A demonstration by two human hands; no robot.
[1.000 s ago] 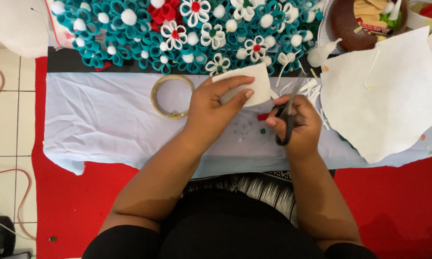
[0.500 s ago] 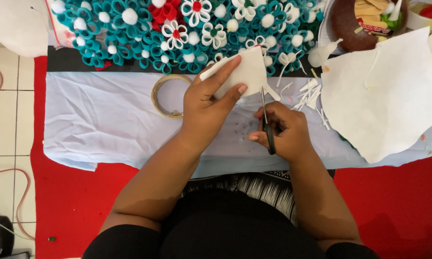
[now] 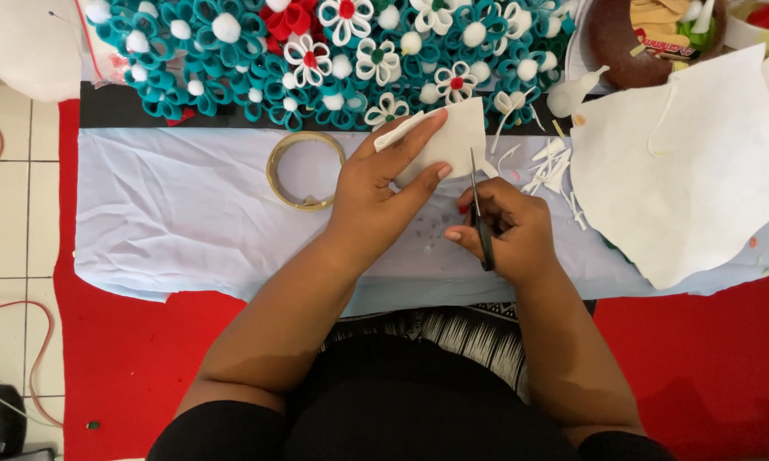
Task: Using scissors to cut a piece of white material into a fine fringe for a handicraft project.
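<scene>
Just above the middle of the frame, the left hand [image 3: 376, 192] pinches a small white sheet [image 3: 448, 141]: the fingers lie flat and close together across its upper left face, the thumb presses on its lower edge, and the sheet's right half sticks out free past the fingertips. The right hand [image 3: 508, 230] sits just right of and below it, fingers curled tight around the dark handles of a pair of scissors [image 3: 478, 209]. The blades point up the frame and meet the sheet's right edge; whether they are parted or closed is too thin to make out.

Both hands work over a pale cloth [image 3: 188, 222] spread on a red mat [image 3: 128, 358]. A roll of tape [image 3: 303, 171] lies just left of the left hand, close to the wrist. White scraps [image 3: 555, 166] are scattered just right of the scissors, and a large white sheet [image 3: 683, 179] fills the right side, leaving little bare cloth there; the cloth's left half is open. Teal, white and red paper flowers [image 3: 316, 51] crowd the upper edge, touching the small sheet's top. A brown bowl [image 3: 611, 43] at the upper right is cut off by the frame.
</scene>
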